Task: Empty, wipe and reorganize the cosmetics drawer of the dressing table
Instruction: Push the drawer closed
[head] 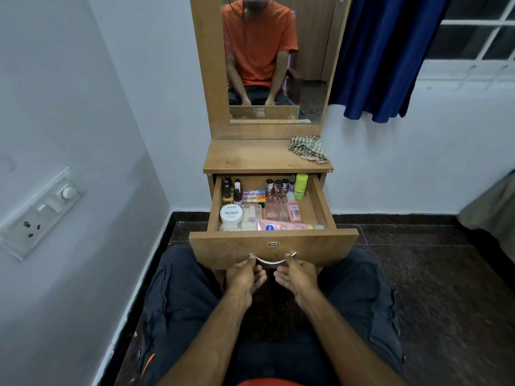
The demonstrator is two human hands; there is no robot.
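The dressing table's wooden drawer [274, 247] is pulled out over my lap. It holds a white nail polish remover tub [231, 213], a pink tube [281, 225] along the front, a lime green bottle [301, 186], pink spray bottles [293, 208] and rows of small nail polish bottles [278, 185]. My left hand [245, 277] and my right hand [298, 275] sit just below the drawer front, palms turned inward. Each thumb tip touches one end of the curved metal handle [271, 261], and the other fingers hang loosely curled and hold nothing.
A checked cloth [308, 149] lies on the right of the table top [250, 157], below the mirror [274, 59]. A white wall with a switch panel [39, 211] is close on the left. A blue curtain [381, 59] hangs at right above the dark floor [434, 274].
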